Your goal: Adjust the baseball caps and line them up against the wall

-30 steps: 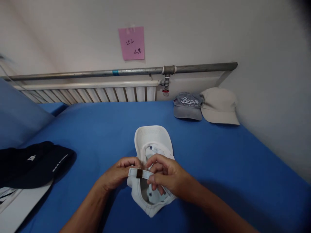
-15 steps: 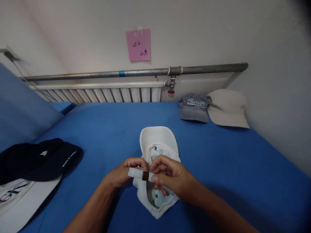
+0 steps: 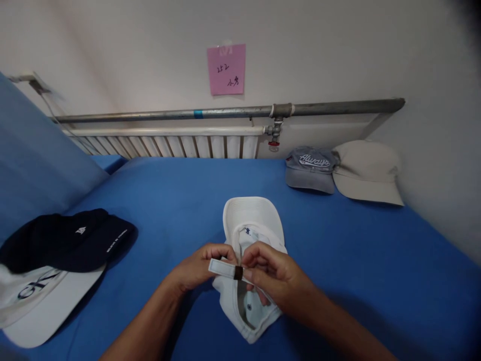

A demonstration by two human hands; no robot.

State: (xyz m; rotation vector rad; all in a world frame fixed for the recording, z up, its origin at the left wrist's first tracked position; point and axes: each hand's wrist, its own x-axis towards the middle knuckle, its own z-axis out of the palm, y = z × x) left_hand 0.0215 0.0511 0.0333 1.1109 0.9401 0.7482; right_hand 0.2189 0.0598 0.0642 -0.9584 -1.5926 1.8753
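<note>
A pale, whitish cap (image 3: 253,210) lies upside down on the blue cloth, its brim pointing away from me and its inside showing. Across its back opening runs the cap strap (image 3: 222,268), with a dark brown band (image 3: 238,273) round it; one end sticks out to the left. My right hand (image 3: 276,271) pinches the strap just right of the brown band, thumb on top. Curled at the cap's left edge, my left hand (image 3: 205,263) has its fingers closed behind the strap, which partly hides what they grip.
A navy cap (image 3: 56,240) rests on a white cap with dark letters (image 3: 56,306) at the left. Far right, a grey cap (image 3: 310,170) and a beige cap (image 3: 368,170) stand by the wall. Behind the blue surface (image 3: 169,200) are a radiator (image 3: 195,145) and a metal pipe (image 3: 161,115).
The view has turned slightly left, so everything sits further right. The brown band and my right thumb have shifted a little right along the strap, and slightly more strap end shows.
</note>
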